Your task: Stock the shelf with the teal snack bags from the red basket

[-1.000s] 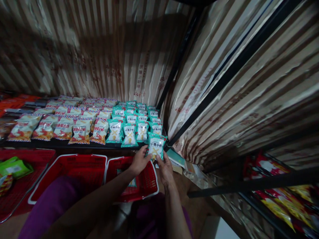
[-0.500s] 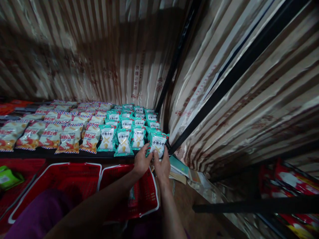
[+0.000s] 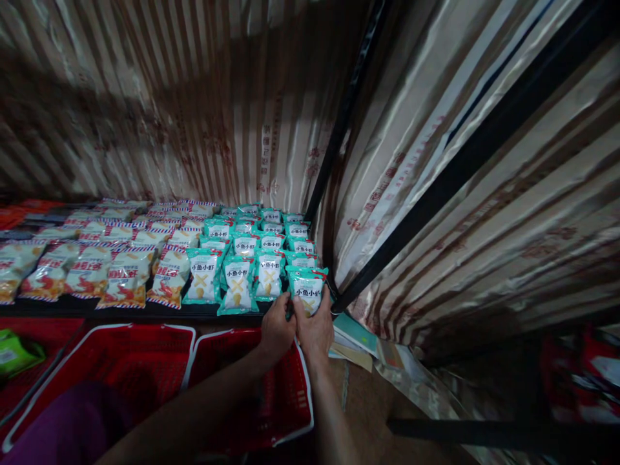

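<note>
At the right end of the front row, a teal-and-white snack bag (image 3: 310,289) stands between my two hands. My right hand (image 3: 316,330) grips it from the front, the thumb on its lower left face and the fingers along its right side. My left hand (image 3: 278,330) is closed at the bag's lower left edge, its fingertips partly hidden. Matching teal snack bags (image 3: 237,284) stand in rows just left of and behind it. Farther left are rows of white-and-orange snack bags (image 3: 126,274).
Red baskets (image 3: 140,352) with white rims stand below the black shelf edge (image 3: 145,312); a green packet (image 3: 19,354) lies in the leftmost. Black posts (image 3: 416,219) and pleated curtains (image 3: 208,116) border the shelf. Papers (image 3: 356,334) lie on the floor at right.
The view has shifted slightly. My left fingers have curled in lower at the bag's left edge, while my right hand keeps hold of the bag at the row's end.
</note>
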### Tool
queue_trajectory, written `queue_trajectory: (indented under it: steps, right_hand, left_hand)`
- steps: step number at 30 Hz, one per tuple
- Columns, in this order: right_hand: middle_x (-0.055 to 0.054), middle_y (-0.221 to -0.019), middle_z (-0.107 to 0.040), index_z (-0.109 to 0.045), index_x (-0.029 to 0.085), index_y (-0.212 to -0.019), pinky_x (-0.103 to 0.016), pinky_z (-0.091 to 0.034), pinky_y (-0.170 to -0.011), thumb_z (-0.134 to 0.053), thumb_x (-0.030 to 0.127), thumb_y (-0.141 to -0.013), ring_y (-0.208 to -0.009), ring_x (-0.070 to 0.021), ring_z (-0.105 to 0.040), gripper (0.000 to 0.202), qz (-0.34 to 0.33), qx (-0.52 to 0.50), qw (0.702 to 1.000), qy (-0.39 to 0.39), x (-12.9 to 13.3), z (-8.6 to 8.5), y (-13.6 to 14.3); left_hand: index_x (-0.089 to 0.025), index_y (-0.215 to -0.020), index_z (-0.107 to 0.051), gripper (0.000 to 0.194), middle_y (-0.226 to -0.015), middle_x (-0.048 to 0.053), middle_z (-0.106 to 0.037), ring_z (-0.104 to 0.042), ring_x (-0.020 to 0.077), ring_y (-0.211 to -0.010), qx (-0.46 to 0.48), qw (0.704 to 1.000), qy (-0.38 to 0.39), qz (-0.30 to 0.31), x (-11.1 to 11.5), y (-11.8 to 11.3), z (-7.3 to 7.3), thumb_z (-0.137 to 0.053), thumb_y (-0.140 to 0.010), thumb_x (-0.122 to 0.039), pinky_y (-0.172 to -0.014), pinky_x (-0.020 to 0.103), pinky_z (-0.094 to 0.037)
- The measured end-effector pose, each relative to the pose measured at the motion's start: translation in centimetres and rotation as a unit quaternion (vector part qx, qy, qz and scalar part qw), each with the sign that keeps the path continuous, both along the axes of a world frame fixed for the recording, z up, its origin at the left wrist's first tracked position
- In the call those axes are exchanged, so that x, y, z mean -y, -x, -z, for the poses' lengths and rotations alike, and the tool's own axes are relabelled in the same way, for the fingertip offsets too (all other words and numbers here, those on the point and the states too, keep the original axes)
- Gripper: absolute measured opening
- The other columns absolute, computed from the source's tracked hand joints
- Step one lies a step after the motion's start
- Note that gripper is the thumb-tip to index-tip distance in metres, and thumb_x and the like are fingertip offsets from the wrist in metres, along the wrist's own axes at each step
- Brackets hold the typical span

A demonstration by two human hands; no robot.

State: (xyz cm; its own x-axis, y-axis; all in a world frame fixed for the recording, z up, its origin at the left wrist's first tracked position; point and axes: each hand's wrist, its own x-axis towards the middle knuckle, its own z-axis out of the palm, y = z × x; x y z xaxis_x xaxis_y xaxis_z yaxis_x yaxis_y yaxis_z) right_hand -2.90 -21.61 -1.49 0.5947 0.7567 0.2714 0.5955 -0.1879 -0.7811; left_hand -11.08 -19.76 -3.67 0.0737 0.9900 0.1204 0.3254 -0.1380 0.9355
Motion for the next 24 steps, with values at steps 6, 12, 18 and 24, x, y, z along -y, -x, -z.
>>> queue_trajectory:
  steps: [6, 12, 18, 24]
  right_hand:
    - [-0.017, -0.131, -0.054, -0.036, 0.013, -0.139, -0.041, -0.041, -0.094, -0.05, 0.059, -0.076, -0.119, -0.0294, -0.052, 0.079, -0.011, -0.002, 1.0, -0.026, -0.6, 0.9, -0.4]
    - [-0.019, -0.128, -0.055, -0.034, 0.011, -0.139, -0.041, -0.041, -0.093, -0.042, 0.058, -0.082, -0.116, -0.0283, -0.053, 0.075, -0.021, -0.005, 0.999, -0.048, -1.1, 1.6, -0.7]
    - [-0.019, -0.134, -0.051, -0.03, 0.013, -0.142, -0.042, -0.041, -0.095, -0.048, 0.061, -0.078, -0.12, -0.0292, -0.05, 0.082, -0.031, -0.036, 0.998, -0.048, -1.3, 1.3, -0.6]
    - [-0.019, -0.128, -0.056, -0.038, 0.011, -0.137, -0.041, -0.042, -0.092, -0.048, 0.062, -0.077, -0.115, -0.0297, -0.053, 0.079, -0.004, -0.039, 0.998, -0.056, -1.8, 2.2, -0.7]
  left_hand:
    - [-0.014, -0.126, -0.05, 0.045, -0.117, 0.012, -0.063, -0.061, 0.0211, -0.107, -0.046, 0.996, -0.072, -0.001, 0.1, 0.1, -0.2, -0.051, -0.081, -0.019, -0.094, 0.036, -0.05]
    - [-0.011, -0.126, -0.05, 0.044, -0.126, 0.015, -0.056, -0.053, 0.0224, -0.119, -0.081, 0.984, -0.161, -0.011, -0.2, 0.4, -0.1, -0.046, -0.084, -0.021, -0.104, 0.04, -0.043]
    - [-0.007, -0.127, -0.047, 0.046, -0.13, 0.017, -0.054, -0.049, 0.0239, -0.123, -0.1, 0.976, -0.194, -0.003, 0.0, 0.5, 0.7, -0.04, -0.083, -0.018, -0.106, 0.043, -0.041]
    - [-0.011, -0.118, -0.054, 0.037, -0.121, 0.014, -0.06, -0.054, 0.022, -0.117, -0.067, 0.975, -0.208, -0.022, -1.0, 1.1, -0.8, -0.035, -0.086, -0.018, -0.103, 0.043, -0.043]
